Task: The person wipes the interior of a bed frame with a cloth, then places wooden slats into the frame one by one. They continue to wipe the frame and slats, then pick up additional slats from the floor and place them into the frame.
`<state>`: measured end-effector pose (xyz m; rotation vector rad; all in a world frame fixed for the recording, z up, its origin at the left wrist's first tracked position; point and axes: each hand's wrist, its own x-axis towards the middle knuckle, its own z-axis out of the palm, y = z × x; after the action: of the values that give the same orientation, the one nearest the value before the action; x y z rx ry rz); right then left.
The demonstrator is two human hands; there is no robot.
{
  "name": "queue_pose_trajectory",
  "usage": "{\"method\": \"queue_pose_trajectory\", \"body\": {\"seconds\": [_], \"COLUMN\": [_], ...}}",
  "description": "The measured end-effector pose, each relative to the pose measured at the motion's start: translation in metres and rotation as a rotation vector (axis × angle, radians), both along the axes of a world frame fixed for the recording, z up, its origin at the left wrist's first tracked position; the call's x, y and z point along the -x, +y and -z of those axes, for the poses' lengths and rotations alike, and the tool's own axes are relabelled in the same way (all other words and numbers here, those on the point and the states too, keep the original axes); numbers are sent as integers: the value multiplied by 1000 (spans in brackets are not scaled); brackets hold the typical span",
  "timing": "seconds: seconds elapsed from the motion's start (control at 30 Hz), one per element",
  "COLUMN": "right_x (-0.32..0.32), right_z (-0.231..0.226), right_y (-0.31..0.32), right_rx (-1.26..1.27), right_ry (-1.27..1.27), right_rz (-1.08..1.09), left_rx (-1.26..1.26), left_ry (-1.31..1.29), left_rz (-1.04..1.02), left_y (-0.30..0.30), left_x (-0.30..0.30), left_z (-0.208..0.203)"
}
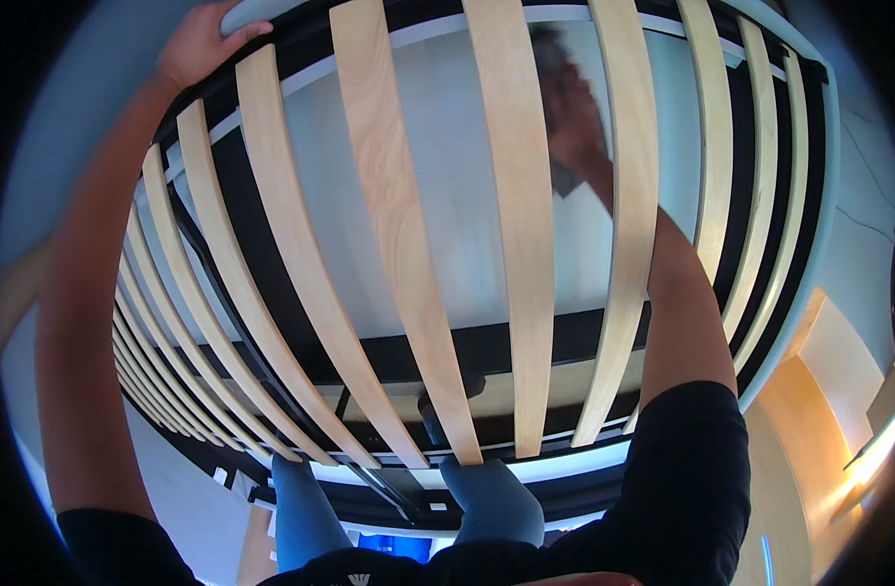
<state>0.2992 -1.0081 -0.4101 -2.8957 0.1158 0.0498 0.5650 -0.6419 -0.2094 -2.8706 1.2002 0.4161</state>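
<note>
One slatted bed frame (831, 195): wiping seemed underway; what remained couldn't be told.
The left hand (199, 45) clasped its rim (257, 12); beneath wooden slats (521, 195), the right hand (576, 127) had a dark cloth (565, 183) against the pale panel (447, 186), finger grip unclear.

bed frame (832, 176) | pale outer edge, black inside | wooden slats (528, 244) across it, gaps between
</note>
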Motion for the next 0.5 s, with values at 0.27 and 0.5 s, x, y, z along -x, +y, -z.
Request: {"method": "queue_pose_trajectory", "body": {"seconds": [0.27,0.5], "right_x": [130,151], "right_z": [-37,-11], "right_y": [72,-4], "right_rx": [-195,109], "right_ry": [123,-41], "right_rz": [-614,110], "left_rx": [-15,156], "left_ry": [-134,-45], "left_rz": [-18,67], "left_y": [-14,-12], "left_x": [18,19], "left_z": [-29,-18]}}
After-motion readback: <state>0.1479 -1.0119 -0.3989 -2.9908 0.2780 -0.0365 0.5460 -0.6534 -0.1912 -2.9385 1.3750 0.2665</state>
